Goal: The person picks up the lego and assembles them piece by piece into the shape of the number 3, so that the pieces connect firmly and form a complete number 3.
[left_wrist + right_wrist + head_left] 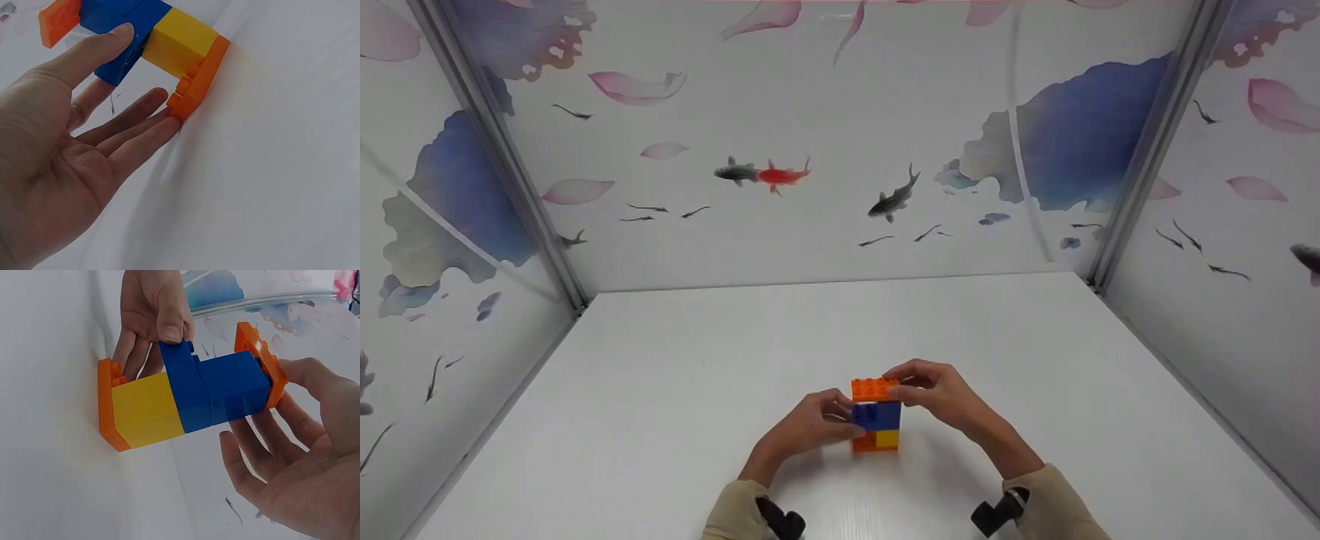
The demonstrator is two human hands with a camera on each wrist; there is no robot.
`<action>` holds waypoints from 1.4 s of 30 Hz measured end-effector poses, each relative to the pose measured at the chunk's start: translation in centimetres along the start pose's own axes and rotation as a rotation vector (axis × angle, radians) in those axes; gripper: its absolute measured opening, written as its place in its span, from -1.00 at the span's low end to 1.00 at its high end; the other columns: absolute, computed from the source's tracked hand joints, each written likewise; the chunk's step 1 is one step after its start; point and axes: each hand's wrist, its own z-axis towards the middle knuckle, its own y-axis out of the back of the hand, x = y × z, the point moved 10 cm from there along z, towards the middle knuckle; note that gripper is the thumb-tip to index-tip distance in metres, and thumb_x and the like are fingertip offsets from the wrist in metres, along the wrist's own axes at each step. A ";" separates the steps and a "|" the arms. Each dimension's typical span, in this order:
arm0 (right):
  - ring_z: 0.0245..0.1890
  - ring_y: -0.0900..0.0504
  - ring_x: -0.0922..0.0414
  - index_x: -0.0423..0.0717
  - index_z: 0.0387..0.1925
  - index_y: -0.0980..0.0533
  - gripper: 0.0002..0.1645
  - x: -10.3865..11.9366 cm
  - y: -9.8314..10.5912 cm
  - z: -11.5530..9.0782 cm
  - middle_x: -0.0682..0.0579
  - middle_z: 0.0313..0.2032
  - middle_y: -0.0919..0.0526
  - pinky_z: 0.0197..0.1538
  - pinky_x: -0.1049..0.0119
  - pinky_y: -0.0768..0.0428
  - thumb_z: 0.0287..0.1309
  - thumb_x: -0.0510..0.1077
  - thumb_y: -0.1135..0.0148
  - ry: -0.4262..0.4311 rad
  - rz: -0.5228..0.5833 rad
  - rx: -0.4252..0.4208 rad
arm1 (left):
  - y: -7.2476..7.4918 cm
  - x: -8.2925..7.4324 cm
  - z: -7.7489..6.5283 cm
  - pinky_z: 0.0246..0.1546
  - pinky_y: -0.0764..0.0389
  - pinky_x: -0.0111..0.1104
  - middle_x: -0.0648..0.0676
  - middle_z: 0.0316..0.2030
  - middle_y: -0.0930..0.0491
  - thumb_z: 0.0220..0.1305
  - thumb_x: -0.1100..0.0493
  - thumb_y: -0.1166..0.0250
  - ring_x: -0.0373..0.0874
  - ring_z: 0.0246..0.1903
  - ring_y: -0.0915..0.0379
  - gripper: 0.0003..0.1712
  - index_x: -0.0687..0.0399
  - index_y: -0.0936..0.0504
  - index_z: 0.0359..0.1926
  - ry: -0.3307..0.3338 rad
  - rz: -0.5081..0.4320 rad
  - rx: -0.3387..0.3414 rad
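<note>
A small upright stack of toy building bricks stands between my hands in the head view. At its base lies an orange plate [107,410], with a yellow brick [147,410] on one end. Above come a blue slab [183,382] that juts out to the left and a blue block [233,388]. An orange studded plate [874,388] tops the stack, studs of the blue block showing under it. My left hand [810,424] pinches the jutting blue slab, thumb on top, lower fingers near the base plate. My right hand [949,394] holds the top plate's right end between thumb and fingers.
The stack stands on a white table [682,352]. Printed white panels [825,112] with fish and petals rise at the back and both sides, joined by metal corner posts [502,150]. Black wrist cameras [997,513] sit at the sleeves.
</note>
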 end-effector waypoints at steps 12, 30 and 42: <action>-0.07 -0.66 0.07 -0.11 0.05 -0.60 -0.63 0.3 -0.4 -0.1 -0.14 0.07 -0.66 0.04 0.17 -0.69 0.32 0.00 -0.27 0.026 0.020 0.009 | -0.1 0.3 0.1 0.18 -0.58 0.05 0.09 -0.02 -0.68 0.21 -0.02 -0.45 -0.01 0.01 -0.60 -0.66 -0.03 -0.56 -0.10 0.028 0.004 -0.002; 0.08 -0.65 -0.04 -0.13 0.03 -0.53 -0.67 0.0 -1.0 0.4 -0.23 0.14 -0.58 0.02 -0.02 -0.73 0.37 -0.02 -0.22 0.034 0.047 0.076 | -0.1 0.3 0.1 0.16 -0.61 0.01 0.11 -0.03 -0.69 0.21 0.03 -0.45 -0.01 -0.02 -0.60 -0.66 0.00 -0.54 -0.08 0.019 -0.021 0.004; 0.08 -0.64 -0.06 -0.15 0.05 -0.51 -0.60 -0.8 -1.1 0.3 -0.25 0.14 -0.54 -0.03 -0.02 -0.73 0.33 0.02 -0.26 -0.008 0.145 0.080 | -0.2 0.1 0.1 0.15 -0.61 0.01 0.10 -0.02 -0.70 0.21 0.01 -0.44 -0.01 -0.02 -0.61 -0.66 0.00 -0.54 -0.09 0.008 -0.007 0.009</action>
